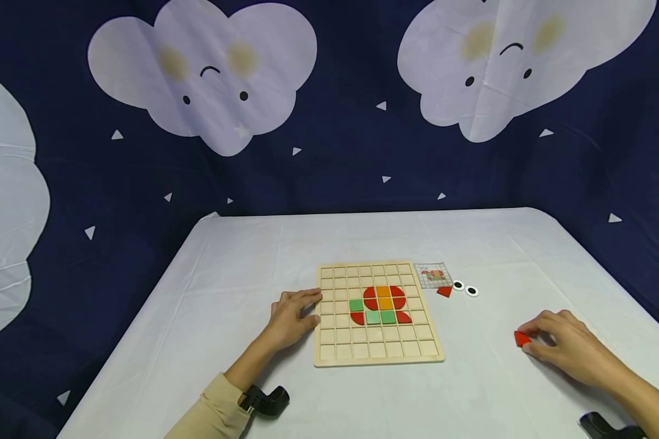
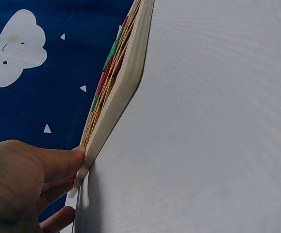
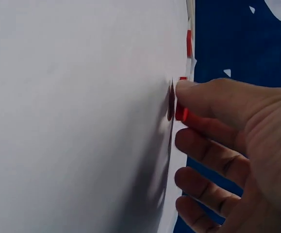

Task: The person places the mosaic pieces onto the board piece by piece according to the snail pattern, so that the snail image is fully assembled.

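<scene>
My right hand (image 1: 568,344) pinches a red tile (image 1: 522,339) between thumb and fingertips, at the right side of the table. In the right wrist view the thumb covers part of the red tile (image 3: 182,112), close over the white cloth. My left hand (image 1: 292,318) rests at the left edge of a wooden grid board (image 1: 329,353), fingers and thumb touching its rim. On that board lie green squares (image 1: 356,305), orange squares (image 1: 385,303) and red rounded tiles (image 1: 403,317). Seen from the left wrist, the thumb (image 2: 62,162) meets the edge of the board (image 2: 125,82).
Right of the board lies a small gridded picture card (image 1: 432,275). Beside it are another red tile (image 1: 444,291) and two white-and-black eye discs (image 1: 471,291). A white cloth covers the table (image 1: 241,274); a dark blue cloud-patterned curtain (image 1: 351,152) hangs behind.
</scene>
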